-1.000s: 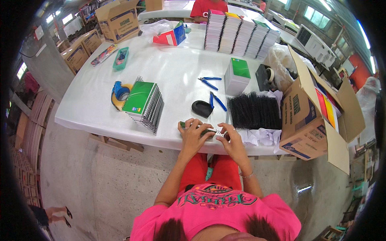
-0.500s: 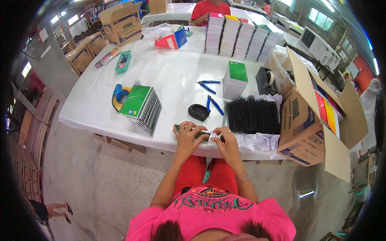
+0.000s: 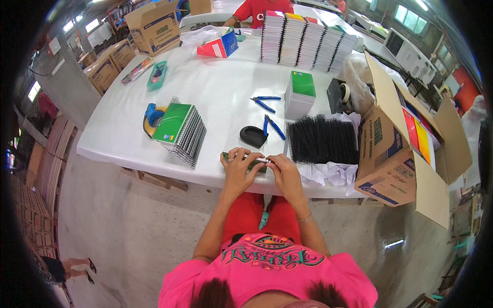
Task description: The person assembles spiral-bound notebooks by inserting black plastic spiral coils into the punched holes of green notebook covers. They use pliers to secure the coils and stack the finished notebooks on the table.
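Note:
At the table's near edge, a small green-covered notebook (image 3: 258, 166) lies between my two hands, a dark strip and a bit of white paper showing along it. My left hand (image 3: 237, 168) is closed over its left part, with the fingers bent across it. With thumb and fingertips pinched, my right hand (image 3: 286, 174) grips its right end; the exact spot under the fingertips is hidden. Just beyond are a black rounded holder (image 3: 252, 137) and blue-handled cutting pliers (image 3: 276, 127). A second pair of pliers (image 3: 265, 104) lies farther off.
Left stands a stack of spiral notebooks (image 3: 179, 126) beside a tape dispenser (image 3: 152, 119). Right are black plastic coils (image 3: 321, 146), a green-topped paper stack (image 3: 299, 97) and an open carton (image 3: 387, 156). Tall notebook stacks (image 3: 303, 43) stand far back, near a person in red (image 3: 257, 13).
My right fingers have closed in on the notebook's end, and the fanned white paper there shows less. My left hand stays on it. The view has shifted slightly.

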`<control>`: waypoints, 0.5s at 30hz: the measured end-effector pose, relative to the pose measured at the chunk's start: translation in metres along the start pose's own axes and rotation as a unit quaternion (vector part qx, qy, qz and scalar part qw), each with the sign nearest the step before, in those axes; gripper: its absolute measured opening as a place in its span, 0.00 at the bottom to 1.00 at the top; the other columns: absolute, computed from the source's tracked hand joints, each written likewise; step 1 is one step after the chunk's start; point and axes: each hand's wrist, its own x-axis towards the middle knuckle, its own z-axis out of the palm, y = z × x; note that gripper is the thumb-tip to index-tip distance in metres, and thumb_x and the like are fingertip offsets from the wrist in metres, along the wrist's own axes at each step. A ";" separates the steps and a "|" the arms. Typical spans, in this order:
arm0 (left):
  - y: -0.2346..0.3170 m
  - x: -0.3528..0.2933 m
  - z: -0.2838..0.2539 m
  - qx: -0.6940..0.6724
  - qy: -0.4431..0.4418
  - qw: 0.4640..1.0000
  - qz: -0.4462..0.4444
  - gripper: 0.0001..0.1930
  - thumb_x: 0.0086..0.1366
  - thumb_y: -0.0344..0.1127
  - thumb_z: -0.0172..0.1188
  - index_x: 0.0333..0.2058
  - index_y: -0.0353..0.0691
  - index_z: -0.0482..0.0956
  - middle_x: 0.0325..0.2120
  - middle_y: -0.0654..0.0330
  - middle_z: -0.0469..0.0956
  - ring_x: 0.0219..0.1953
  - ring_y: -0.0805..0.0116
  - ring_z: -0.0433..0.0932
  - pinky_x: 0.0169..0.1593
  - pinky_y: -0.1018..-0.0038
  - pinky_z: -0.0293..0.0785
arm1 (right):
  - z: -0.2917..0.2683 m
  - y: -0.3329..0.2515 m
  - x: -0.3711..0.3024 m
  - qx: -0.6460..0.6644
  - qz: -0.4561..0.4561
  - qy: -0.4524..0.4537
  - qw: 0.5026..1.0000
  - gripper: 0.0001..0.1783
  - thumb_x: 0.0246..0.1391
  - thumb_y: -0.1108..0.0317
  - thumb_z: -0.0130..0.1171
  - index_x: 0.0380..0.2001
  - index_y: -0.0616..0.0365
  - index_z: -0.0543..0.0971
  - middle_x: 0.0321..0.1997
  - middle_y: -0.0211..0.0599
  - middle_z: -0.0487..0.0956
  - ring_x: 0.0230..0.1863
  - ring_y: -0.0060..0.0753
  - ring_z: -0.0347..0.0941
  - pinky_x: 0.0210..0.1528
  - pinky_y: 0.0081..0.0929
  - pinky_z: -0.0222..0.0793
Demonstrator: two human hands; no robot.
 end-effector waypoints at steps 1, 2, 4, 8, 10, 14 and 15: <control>-0.001 -0.001 0.001 0.002 0.002 1.000 -0.003 0.11 0.60 0.45 0.63 0.41 0.56 0.83 0.37 0.67 0.73 0.52 0.61 0.66 0.57 0.47 0.49 | -0.001 -0.003 0.001 0.015 0.016 -0.006 1.000 0.10 0.55 0.72 0.61 0.39 0.64 0.78 0.34 0.46 0.78 0.32 0.45 0.75 0.35 0.35 0.68; -0.001 -0.001 0.002 0.003 0.006 1.000 -0.006 0.11 0.60 0.45 0.63 0.41 0.56 0.83 0.37 0.67 0.73 0.52 0.61 0.66 0.57 0.46 0.49 | -0.002 -0.006 0.002 0.027 0.032 -0.011 0.999 0.09 0.55 0.72 0.61 0.39 0.64 0.78 0.34 0.46 0.78 0.32 0.46 0.75 0.35 0.35 0.68; -0.002 -0.002 0.005 0.021 -0.002 1.000 -0.010 0.12 0.60 0.46 0.63 0.43 0.56 0.82 0.38 0.66 0.73 0.52 0.60 0.66 0.57 0.45 0.48 | 0.004 -0.003 -0.002 0.026 0.037 0.007 0.999 0.09 0.55 0.73 0.60 0.39 0.64 0.79 0.34 0.46 0.78 0.33 0.47 0.74 0.36 0.35 0.68; 0.000 -0.004 0.005 0.036 -0.010 0.999 -0.009 0.14 0.61 0.46 0.62 0.45 0.56 0.81 0.40 0.65 0.73 0.52 0.60 0.65 0.57 0.42 0.48 | 0.005 -0.005 -0.002 -0.037 -0.005 0.019 0.999 0.08 0.55 0.74 0.59 0.39 0.64 0.79 0.33 0.46 0.77 0.34 0.49 0.74 0.38 0.36 0.67; 0.003 -0.004 0.002 0.025 -0.012 1.000 -0.005 0.14 0.63 0.44 0.60 0.48 0.57 0.80 0.41 0.65 0.72 0.52 0.61 0.65 0.57 0.42 0.48 | 0.006 -0.001 -0.002 -0.047 0.005 -0.015 0.999 0.07 0.58 0.71 0.55 0.38 0.61 0.78 0.35 0.45 0.76 0.37 0.50 0.73 0.39 0.41 0.64; 0.001 -0.004 0.000 0.030 -0.011 0.999 -0.002 0.17 0.65 0.42 0.58 0.52 0.59 0.78 0.42 0.65 0.72 0.53 0.61 0.65 0.57 0.42 0.48 | 0.010 -0.012 0.001 0.057 0.052 0.033 0.996 0.08 0.61 0.68 0.52 0.37 0.62 0.76 0.36 0.47 0.74 0.39 0.53 0.71 0.40 0.45 0.63; 0.001 -0.004 0.000 0.030 -0.020 0.999 -0.003 0.17 0.65 0.41 0.58 0.53 0.60 0.77 0.43 0.64 0.72 0.53 0.62 0.65 0.58 0.43 0.47 | 0.011 -0.009 0.001 0.032 0.048 0.018 0.998 0.08 0.61 0.68 0.53 0.37 0.62 0.76 0.36 0.48 0.74 0.39 0.53 0.71 0.40 0.45 0.64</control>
